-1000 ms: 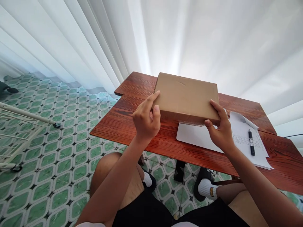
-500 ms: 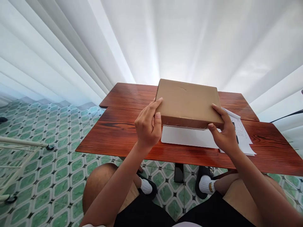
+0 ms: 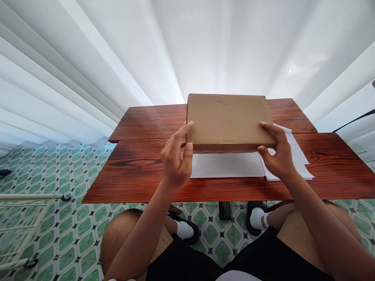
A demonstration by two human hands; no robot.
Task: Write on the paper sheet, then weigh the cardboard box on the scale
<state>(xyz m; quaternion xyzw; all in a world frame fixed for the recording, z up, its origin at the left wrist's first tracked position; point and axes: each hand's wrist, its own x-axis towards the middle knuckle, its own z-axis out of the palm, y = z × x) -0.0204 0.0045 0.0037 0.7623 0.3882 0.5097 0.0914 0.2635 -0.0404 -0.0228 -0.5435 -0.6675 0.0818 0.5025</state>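
A flat brown cardboard box (image 3: 227, 121) is held up above the table between both my hands. My left hand (image 3: 177, 158) grips its left end, fingers along the side and the thumb near the front corner. At the right front corner my right hand (image 3: 277, 150) has its fingers on the top face and its thumb at the front edge. The box's top looks closed, with a small crease near its far edge. Underneath, a white flat board (image 3: 227, 166) lies on the table, partly hidden by the box.
Papers with writing (image 3: 297, 152) lie on the dark red wooden table (image 3: 131, 171) to the right. White curtains (image 3: 222, 47) hang behind it. A cream metal rack on wheels (image 3: 32, 218) stands on the tiled floor at left. A dark phone-like object (image 3: 224, 210) shows below the table edge.
The box has moved slightly left and away from me, and turned so its front edge is more level. Both hands keep their hold. The view has shifted a little.
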